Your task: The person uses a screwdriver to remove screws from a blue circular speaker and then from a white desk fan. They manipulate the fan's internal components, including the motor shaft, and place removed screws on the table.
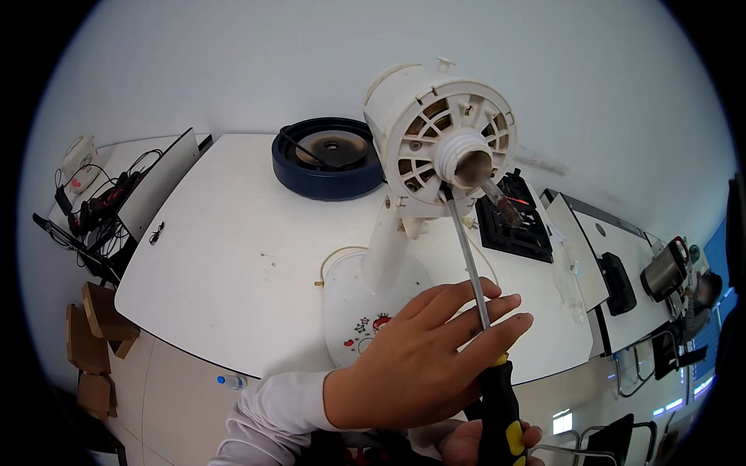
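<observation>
A white fan motor housing (400, 116) with a grilled face and protruding shaft sits on a white stand (353, 283) with a printed base. The long screwdriver (497, 408) has a black-and-yellow handle; its tip is inserted at the grille, left of the shaft. My left hand (416, 357) lies across the screwdriver's metal shaft, fingers loosely bent around it. Low at the bottom edge, my right hand (458, 449) grips the handle, partly hidden behind it.
On the white table (210, 279) are a dark blue round part (322, 186) and a black tool case (524, 241). Cables (109, 198) fill the left desk. Cardboard boxes (89, 342) and a bottle (231, 381) are on the floor. A person (695, 311) sits at the right desk.
</observation>
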{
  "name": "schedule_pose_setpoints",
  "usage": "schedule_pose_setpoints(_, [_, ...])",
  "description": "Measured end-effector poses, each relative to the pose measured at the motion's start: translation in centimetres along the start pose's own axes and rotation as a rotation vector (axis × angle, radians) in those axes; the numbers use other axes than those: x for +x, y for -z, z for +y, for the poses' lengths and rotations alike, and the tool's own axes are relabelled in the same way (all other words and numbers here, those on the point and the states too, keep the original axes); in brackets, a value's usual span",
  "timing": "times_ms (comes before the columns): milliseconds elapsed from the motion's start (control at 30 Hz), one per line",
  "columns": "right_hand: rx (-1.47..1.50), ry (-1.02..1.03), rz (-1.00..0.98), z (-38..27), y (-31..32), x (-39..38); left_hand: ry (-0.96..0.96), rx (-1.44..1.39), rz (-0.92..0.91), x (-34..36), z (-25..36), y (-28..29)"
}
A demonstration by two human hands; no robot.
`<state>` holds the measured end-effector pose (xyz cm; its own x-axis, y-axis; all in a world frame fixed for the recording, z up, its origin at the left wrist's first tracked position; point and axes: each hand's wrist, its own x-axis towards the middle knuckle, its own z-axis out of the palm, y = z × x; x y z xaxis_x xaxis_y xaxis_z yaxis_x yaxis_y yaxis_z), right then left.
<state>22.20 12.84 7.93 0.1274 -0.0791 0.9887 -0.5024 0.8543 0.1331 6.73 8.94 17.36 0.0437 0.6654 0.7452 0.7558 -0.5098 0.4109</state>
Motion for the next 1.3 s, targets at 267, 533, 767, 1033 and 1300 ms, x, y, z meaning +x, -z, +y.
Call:
schedule_pose_setpoints(267, [0.090,-0.092,-0.015,-0.1,-0.2,0.8,0.007,-0.013,0.018,0.0,0.3,0.1])
schedule_pose_setpoints(533, [0.098,-0.197,0.023,-1.6,0.2,0.3,0.008,-0.043,0.007,0.2,0.2,0.3])
schedule_pose_setpoints(767, [0.108,-0.170,0.004,-1.3,0.7,-0.6,0.002,-0.046,0.007,0.1,0.1,0.1])
schedule_pose_setpoints(1033, [0.139,-0.165,0.008,-1.2,0.5,-0.6,-0.009,-0.050,0.027,0.0,0.1,-0.2])
schedule_pose_setpoints(1300, [0.166,-0.164,0.020,-1.1,0.5,-0.8,-0.003,-0.041,0.012,0.0,0.0,0.0])
